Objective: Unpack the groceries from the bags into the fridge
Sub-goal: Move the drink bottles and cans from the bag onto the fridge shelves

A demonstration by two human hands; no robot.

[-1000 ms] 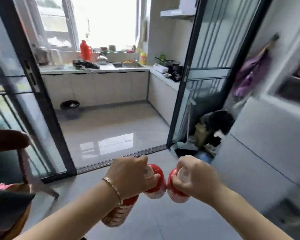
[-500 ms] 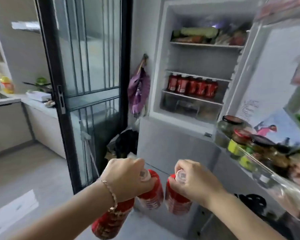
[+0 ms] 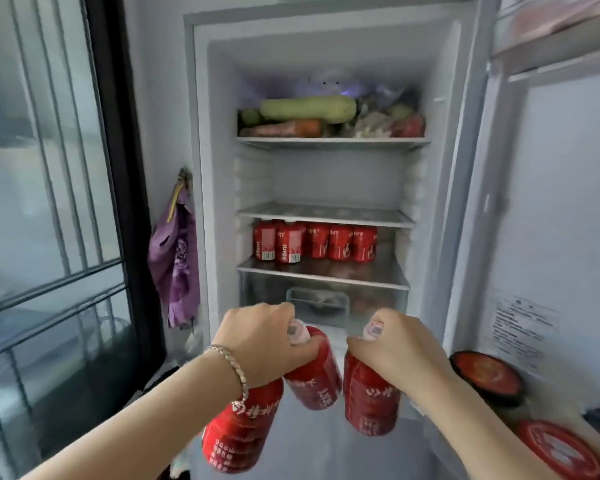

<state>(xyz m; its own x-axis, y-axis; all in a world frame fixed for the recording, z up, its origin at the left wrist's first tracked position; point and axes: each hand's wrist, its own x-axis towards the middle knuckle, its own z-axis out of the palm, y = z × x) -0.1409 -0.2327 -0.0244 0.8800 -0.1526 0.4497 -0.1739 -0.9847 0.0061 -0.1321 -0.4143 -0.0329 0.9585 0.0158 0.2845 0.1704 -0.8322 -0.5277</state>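
Two red cans (image 3: 314, 372) are gripped at their top ends by the left hand (image 3: 260, 344), and a third can (image 3: 371, 400) is clasped likewise by the right hand (image 3: 395, 351); all are held before the open fridge (image 3: 219, 168), lower than the shelf (image 3: 323, 271) on which a row of cans (image 3: 314, 242) stands; the smooth metal cylinders are judged stiff, fairly heavy if full, and possibly slippery; a hold round the body is judged surer than one at the rim, above all for the doubled pair.
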